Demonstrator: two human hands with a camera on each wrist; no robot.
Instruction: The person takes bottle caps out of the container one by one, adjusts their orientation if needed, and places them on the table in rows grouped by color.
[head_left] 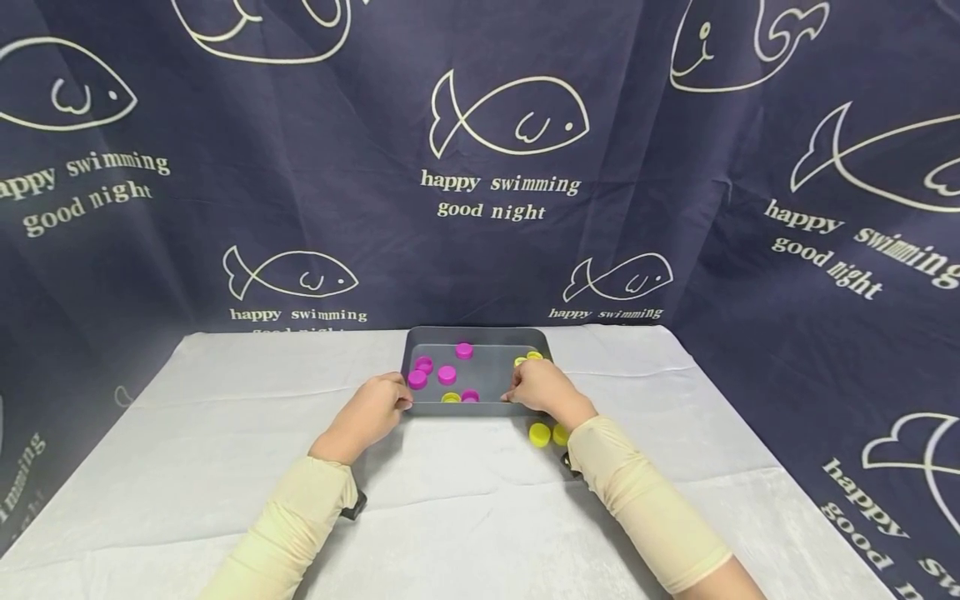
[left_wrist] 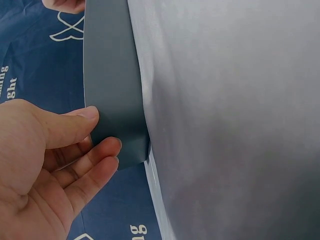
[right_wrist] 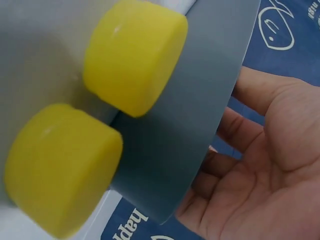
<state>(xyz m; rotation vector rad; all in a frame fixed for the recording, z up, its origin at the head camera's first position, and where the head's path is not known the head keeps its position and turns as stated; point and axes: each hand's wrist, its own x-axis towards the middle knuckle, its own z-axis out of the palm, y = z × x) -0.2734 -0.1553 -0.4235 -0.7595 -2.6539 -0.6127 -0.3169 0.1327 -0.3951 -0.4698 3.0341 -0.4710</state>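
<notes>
A shallow dark grey tray [head_left: 480, 409] sits on the white-covered table. My left hand [head_left: 372, 411] holds its near left corner, the thumb [left_wrist: 75, 126] against the top edge of the front wall and the other fingers around the side. My right hand [head_left: 542, 387] reaches over the front wall at the right, fingers bent down inside. That wall hides the fingertips in the right wrist view, and I cannot tell whether they pinch anything. Several magenta bottle caps [head_left: 447, 375] lie in the tray's left part. Yellow caps [head_left: 535, 356] lie beside the right hand, and another yellow cap [head_left: 451, 399] lies near the front wall.
Outside the tray, two yellow caps [head_left: 539, 434] stand on the white cloth [head_left: 450, 508] just before its near right corner, under the right wrist. Dark blue fabric [head_left: 487, 275] with white fish drawings hangs behind the table and along both sides.
</notes>
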